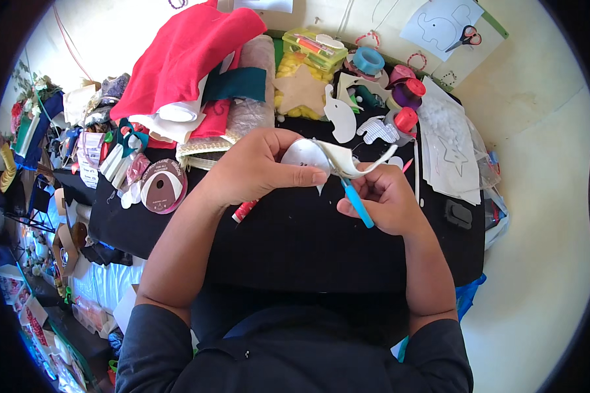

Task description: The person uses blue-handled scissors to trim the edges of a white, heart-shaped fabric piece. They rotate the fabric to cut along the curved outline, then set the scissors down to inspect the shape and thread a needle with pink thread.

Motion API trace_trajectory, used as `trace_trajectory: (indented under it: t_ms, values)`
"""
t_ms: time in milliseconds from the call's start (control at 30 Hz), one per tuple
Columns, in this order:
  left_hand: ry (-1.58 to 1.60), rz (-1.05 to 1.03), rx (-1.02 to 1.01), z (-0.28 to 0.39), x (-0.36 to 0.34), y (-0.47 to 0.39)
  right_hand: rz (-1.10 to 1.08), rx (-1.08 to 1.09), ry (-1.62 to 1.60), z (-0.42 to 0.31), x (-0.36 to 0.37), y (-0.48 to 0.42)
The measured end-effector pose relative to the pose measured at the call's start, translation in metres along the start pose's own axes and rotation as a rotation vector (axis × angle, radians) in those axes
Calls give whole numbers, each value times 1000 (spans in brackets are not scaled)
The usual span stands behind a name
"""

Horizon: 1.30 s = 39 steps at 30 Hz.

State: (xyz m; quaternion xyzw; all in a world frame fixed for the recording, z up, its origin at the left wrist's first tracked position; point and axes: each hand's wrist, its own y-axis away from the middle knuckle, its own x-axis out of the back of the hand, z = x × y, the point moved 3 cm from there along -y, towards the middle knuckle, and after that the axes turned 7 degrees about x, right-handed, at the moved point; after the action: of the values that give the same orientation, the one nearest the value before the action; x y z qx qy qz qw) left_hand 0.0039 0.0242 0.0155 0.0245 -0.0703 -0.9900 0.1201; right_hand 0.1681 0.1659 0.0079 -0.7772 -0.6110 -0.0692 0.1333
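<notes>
My left hand (pixel 263 167) pinches a rounded white paper pattern (pixel 306 153) that bears small writing, laid against a piece of cream felt (pixel 343 156). In my right hand (pixel 386 199) is a pair of scissors with light-blue handles (pixel 358 204). Their blades meet the edge of the paper and felt, and a strip of felt curls away to the right above my right fingers. Both hands are raised over the black-covered table (pixel 295 245). My right hand hides part of the scissors' handles.
Past my hands lie a white elephant cutout (pixel 340 115), a striped elephant cutout (pixel 377 130) and a tan star (pixel 302 91). Red fabric (pixel 187 59) is heaped at the back left. A ribbon spool (pixel 163 186) stands left; paper sheets (pixel 447 147) lie right.
</notes>
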Motion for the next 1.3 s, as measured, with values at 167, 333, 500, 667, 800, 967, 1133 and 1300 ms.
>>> trace_trajectory:
  t_ms: [167,333,500,667,800,967,1133,1300]
  values:
    - [153,83,-15,4,-1,-1,21,57,-6,-2,6,2]
    - [212,118,-73,-2,-2,-2,3,82,35,-3,8,1]
    - [170,128,-82,-6,-3,-4,15,106,85,-6,8,0]
    - [217,71,-91,-7,-5,-4,45,68,11,-4,4,0]
    - [201,75,-97,-8,-4,-3,22,100,29,0,5,0]
    - [195,71,-87,-5,-4,-2,29,94,-3,-5,3,0]
    - [181,75,-78,-3,-4,0,-5,176,96,-12,4,-2]
    - [171,71,-78,-3,-4,0,-16,179,93,-13,5,-2]
